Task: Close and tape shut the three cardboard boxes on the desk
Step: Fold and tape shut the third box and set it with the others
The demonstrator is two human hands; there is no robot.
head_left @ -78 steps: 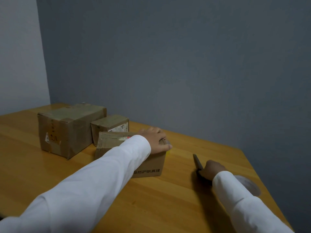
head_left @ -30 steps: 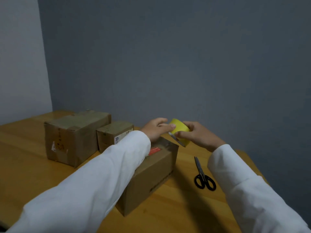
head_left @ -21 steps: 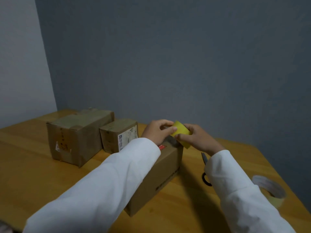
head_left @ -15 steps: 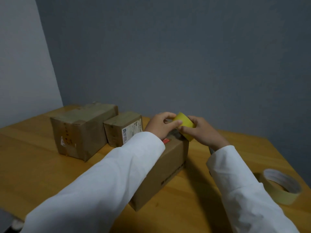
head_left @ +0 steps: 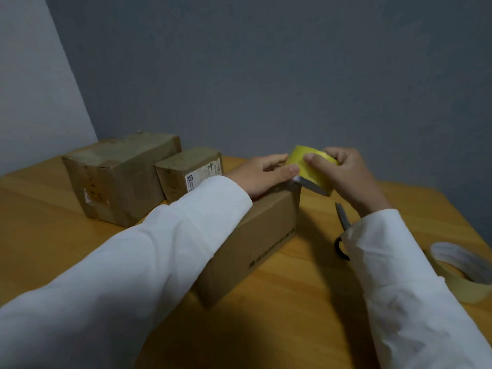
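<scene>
A large cardboard box (head_left: 117,179) is seen on the wooden desk (head_left: 40,235) at nine o'clock, with a small cardboard box (head_left: 190,170) set just beside it toward the right. Nearer the centre, a third cardboard box (head_left: 255,235) lies under the left hand (head_left: 262,173), whose thumb is pressed to the yellow tape roll (head_left: 310,169). The roll is held above that box's far end, at about one o'clock, and is gripped by the curled fingers of the right hand (head_left: 343,174). Scissors (head_left: 342,217) are partly hidden by the right sleeve at three o'clock. A pale tape roll (head_left: 463,270) lies on the desk at four o'clock.
</scene>
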